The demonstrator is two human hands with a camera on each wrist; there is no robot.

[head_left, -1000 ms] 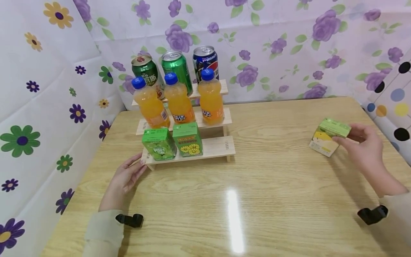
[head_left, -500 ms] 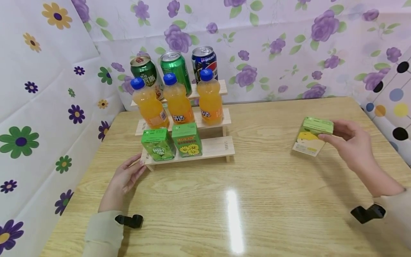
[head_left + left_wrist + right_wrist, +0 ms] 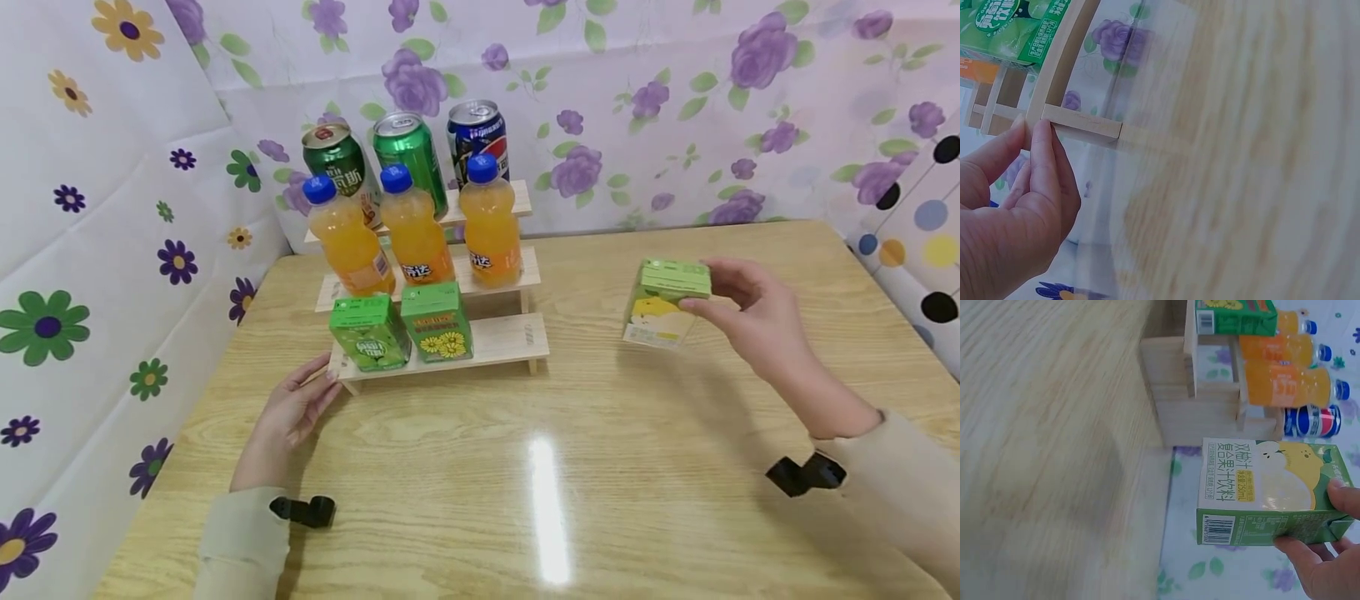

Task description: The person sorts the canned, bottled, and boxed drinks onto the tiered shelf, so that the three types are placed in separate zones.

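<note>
My right hand holds a green-and-yellow juice box by its top end, above the table. In the right wrist view, the thumb lies on the printed front of the juice box and the fingers are behind it. At the left, my left hand pinches the lower left corner of a three-step wooden display shelf. The left wrist view shows the thumb and fingertips on either side of the shelf board. Two green drink boxes, one left and one right, stand on the bottom step.
Three orange soda bottles stand on the middle step. Behind them on the top step are three cans, the rightmost a blue can. The wooden table reaches a flowered cloth at the back.
My right hand has carried the juice box leftward, closer to the shelf, and the box has turned more upright. My left hand stays at the shelf corner.
</note>
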